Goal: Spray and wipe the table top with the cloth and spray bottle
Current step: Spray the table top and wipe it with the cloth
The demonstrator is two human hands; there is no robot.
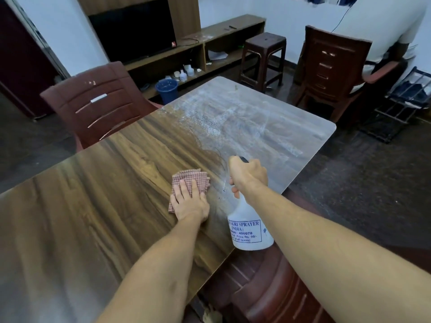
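Pressing down on the checked red-and-white cloth (190, 180), my left grip (190, 203) lies flat, fingers straight and close together, the palm covering the near half. The folded cloth sits on the wooden tabletop (105, 194), closer to its right edge than to its left.

Just right of the cloth, my right grip (248, 177) is curled round the neck of the white spray bottle (250, 227), below its black head. The bottle hangs tilted, its base toward me over the tabletop's right edge and its head pointing away. I can read "SPRAYER INDIA" in blue on the label.

Beyond the cloth, the far half of the tabletop carries a whitish film of droplets and streaks (233, 122); the wood from the cloth back toward me looks dark and dry.

Left of the cloth and farther off, a maroon plastic chair (98, 101) stands against the tabletop's edge. Well beyond the cloth I see a blue bucket (166, 89) on the floor by a low wooden shelf unit (210, 43) with a dark television (133, 31). Beyond and right of the cloth stand a brown stool (264, 59), a second chair (331, 66) and a person in a white shirt (384, 26).
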